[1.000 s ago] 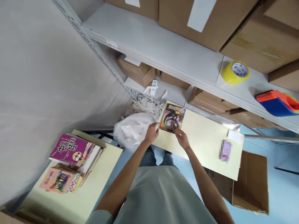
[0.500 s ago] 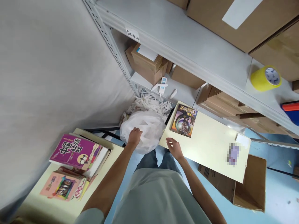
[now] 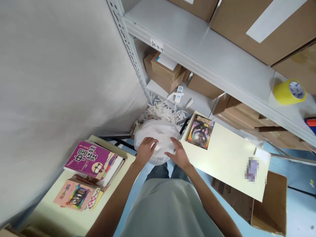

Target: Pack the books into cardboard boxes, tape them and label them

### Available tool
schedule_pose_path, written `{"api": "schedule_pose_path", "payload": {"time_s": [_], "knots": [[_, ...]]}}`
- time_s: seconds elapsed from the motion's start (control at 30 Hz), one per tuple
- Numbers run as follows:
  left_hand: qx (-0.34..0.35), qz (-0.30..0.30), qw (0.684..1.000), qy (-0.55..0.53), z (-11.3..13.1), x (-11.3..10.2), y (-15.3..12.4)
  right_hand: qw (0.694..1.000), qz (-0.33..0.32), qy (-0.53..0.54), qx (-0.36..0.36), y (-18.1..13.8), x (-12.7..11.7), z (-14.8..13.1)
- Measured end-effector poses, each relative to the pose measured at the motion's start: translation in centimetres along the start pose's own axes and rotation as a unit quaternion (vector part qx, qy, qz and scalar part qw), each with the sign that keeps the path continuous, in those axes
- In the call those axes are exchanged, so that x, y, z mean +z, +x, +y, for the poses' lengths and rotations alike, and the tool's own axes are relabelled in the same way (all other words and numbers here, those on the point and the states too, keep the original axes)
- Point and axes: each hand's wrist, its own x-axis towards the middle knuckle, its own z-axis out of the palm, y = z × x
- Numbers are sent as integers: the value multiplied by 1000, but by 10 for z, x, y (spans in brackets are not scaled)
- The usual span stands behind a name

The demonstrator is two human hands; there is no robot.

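Note:
A white plastic bag (image 3: 161,130), bulging and crumpled, stands in front of my legs between two tables. My left hand (image 3: 145,150) is over the bag's near left side, its fingers stretched and slightly curved. Over the near right side is my right hand (image 3: 179,154), with the thumb and fingers apart. The hands face each other across the top of the bag. Whether the fingertips touch the plastic is hard to tell, and I see nothing held in either hand.
At left, a purple book (image 3: 90,159) and a pink book (image 3: 74,196) top stacks on a cream table (image 3: 46,204). A dark illustrated book (image 3: 201,131) lies on the right table (image 3: 229,154). Paper strips (image 3: 164,110) lie behind the bag. Shelving (image 3: 197,49) holds cartons and yellow tape (image 3: 288,92).
My right hand has moved left from beside the right table to over the bag. The left hand's fingers have loosened and stretched. The whole view has shifted slightly.

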Motion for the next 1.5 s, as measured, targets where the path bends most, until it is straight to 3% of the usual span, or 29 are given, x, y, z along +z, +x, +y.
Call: {"api": "schedule_pose_path", "payload": {"time_s": [0.13, 0.27, 0.47, 0.6, 0.9, 1.23, 1.5], "knots": [[-6, 13, 999, -33, 28, -21, 12, 998, 8, 4, -57, 17, -13, -26], [-15, 34, 999, -27, 45, -37, 24, 997, 43, 26, -62, 24, -45, -54], [-32, 12, 999, -5, 49, -48, 40, 991, 43, 48, -113, 15, -95, -89], [-31, -16, 999, 22, 46, -49, 44, 991, 58, 60, -109, 4, -122, -100], [-36, -24, 999, 23, 37, -41, 47, 984, 159, 81, -27, -21, -172, -82], [-28, -12, 999, 21, 28, -29, 59, 949, 301, 87, 28, -67, -231, -58], [-72, -73, 995, 17, 14, 0, 63, 924, 336, 162, 86, -107, -250, -44]]}}
